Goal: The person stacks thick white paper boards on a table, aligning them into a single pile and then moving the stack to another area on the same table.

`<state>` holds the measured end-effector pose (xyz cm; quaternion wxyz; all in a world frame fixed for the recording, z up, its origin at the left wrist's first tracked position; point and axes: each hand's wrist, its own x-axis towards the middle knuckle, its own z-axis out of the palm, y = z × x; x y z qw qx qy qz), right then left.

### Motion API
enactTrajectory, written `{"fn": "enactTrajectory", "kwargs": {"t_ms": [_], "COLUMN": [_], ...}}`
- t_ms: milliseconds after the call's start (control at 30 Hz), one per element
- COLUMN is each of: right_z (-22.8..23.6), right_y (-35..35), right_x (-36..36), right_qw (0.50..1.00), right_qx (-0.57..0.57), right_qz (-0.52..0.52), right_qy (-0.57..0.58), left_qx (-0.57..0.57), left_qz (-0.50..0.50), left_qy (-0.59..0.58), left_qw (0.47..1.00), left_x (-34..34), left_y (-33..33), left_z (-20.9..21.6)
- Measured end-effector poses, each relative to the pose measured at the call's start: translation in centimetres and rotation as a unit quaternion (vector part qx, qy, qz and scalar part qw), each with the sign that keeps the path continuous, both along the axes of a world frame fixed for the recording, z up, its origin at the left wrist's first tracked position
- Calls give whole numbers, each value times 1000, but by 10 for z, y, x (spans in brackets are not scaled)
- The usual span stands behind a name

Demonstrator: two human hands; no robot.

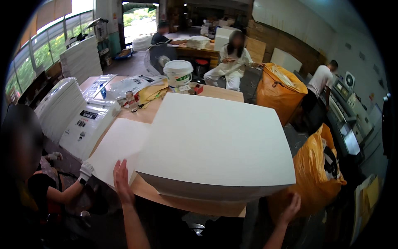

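Note:
In front of me a tall stack of large white sheets [215, 141] covers much of the wooden table. To its left lies a flatter white sheet or thin pile [120, 143]. My left hand [123, 180] is raised over the near edge of that flatter sheet, fingers extended, holding nothing; contact with the paper cannot be made out. Below the stack's near right corner, my right hand [291, 208] hangs apart from it, fingers loosely bent and nothing in them. A co-worker's white-gloved hand [86, 171] is at the left edge of the flatter sheet.
Plastic-wrapped bundles [89, 126] stand at the left. A white bucket [178, 72], a glass jar [131, 102] and plastic wrapping [128, 85] occupy the table's far side. Orange sacks [317, 174] line the right. A seated person [234, 60] and a person beside machinery [321, 83] are farther off.

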<state>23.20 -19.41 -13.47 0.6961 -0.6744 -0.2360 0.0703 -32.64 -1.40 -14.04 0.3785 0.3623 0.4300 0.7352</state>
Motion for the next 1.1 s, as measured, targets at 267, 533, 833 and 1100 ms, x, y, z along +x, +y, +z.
{"fn": "enactTrajectory", "kwargs": {"t_ms": [267, 533, 833, 1100], "right_z": [22, 41, 53, 64], "right_y": [85, 86, 79, 58], "right_x": [-13, -34, -31, -15], "right_qw": [962, 983, 970, 967], "right_qx": [176, 128, 142, 46], "right_qz": [194, 128, 196, 246], "right_qy": [71, -31, -3, 50], "left_qx": [62, 224, 411, 362], "left_qz": [60, 200, -437, -483], "left_qy": [101, 254, 552, 511], "left_qw": [991, 920, 579, 612], "left_x": [81, 94, 321, 337], "left_y": [35, 27, 29, 40], "left_z": [49, 130, 222, 154]}}
